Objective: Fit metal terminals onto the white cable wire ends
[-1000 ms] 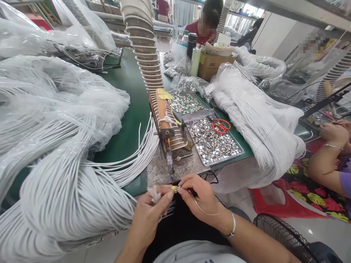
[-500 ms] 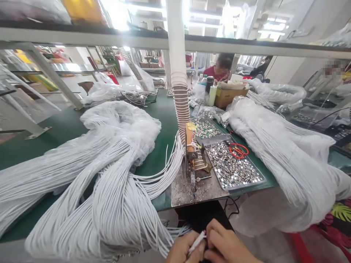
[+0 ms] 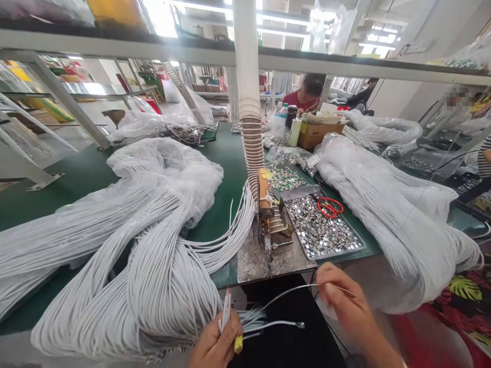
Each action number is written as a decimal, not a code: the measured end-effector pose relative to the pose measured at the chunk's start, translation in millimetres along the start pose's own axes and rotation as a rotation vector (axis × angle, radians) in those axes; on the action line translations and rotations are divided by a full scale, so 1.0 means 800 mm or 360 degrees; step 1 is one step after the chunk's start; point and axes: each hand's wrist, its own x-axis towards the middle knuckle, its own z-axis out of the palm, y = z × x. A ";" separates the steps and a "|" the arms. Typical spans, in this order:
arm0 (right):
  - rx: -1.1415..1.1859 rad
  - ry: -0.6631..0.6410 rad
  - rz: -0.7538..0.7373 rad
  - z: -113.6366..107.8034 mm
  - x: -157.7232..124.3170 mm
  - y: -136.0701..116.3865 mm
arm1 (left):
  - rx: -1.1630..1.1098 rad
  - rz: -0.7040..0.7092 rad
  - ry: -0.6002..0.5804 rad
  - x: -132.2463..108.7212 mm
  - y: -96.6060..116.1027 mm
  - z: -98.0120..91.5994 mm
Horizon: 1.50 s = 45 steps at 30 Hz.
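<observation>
My left hand (image 3: 217,343) is at the bottom edge, fingers closed round several white cable ends (image 3: 225,316) and a small yellow piece (image 3: 238,344). One white cable with a metal tip (image 3: 282,324) sticks out to the right of it. My right hand (image 3: 341,302) hovers just below the table's front edge, pinching a thin solder wire (image 3: 295,289) that arcs left toward the cable ends. A fixed soldering iron on a stand (image 3: 266,225) sits on a metal plate (image 3: 264,263) straight ahead.
A big bundle of white cables (image 3: 153,266) spills over the green table (image 3: 222,168) at left; another bundle in plastic (image 3: 399,204) lies at right. A tray of small shiny parts (image 3: 320,230) holds red scissors (image 3: 329,207). A ribbed hose (image 3: 251,143) rises behind. People work at the far end.
My hands were together at the bottom edge; now they have parted. The right hand has risen to the right with the thin wire, the left hand stays low with the cable ends.
</observation>
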 end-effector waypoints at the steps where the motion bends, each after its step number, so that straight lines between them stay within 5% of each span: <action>1: -0.0016 -0.0201 0.0019 0.009 0.000 -0.003 | 0.0029 0.0034 -0.0046 0.001 0.001 0.006; 4: 0.0002 -0.0897 0.0219 0.038 0.001 -0.003 | 0.0218 0.0160 -0.0238 0.008 0.000 0.024; 6: 0.0168 -0.1033 0.0415 0.046 0.001 0.002 | 0.0281 0.0151 -0.0276 0.012 -0.001 0.032; 10: 0.0440 -0.0778 0.0570 0.037 0.004 0.007 | 0.0375 0.0055 -0.0209 0.012 0.005 0.042; 16: -0.0216 -0.0432 0.0363 0.060 0.002 0.003 | 0.0461 0.0062 -0.0274 0.016 0.027 0.062; 22: -0.0375 -0.0360 0.0361 0.087 -0.008 0.013 | 0.0554 0.0106 -0.0300 0.023 0.023 0.066; 31: -0.0367 -0.0374 0.0392 0.089 -0.011 0.011 | 0.0611 0.0214 -0.0282 0.025 0.016 0.066; 39: -0.0132 -0.0336 0.0280 0.083 -0.005 0.011 | 0.0487 0.0284 -0.0066 0.008 0.008 0.049; 45: 0.0347 -0.0164 0.0754 0.096 -0.007 0.022 | 0.0271 0.0306 0.0092 0.002 0.003 0.056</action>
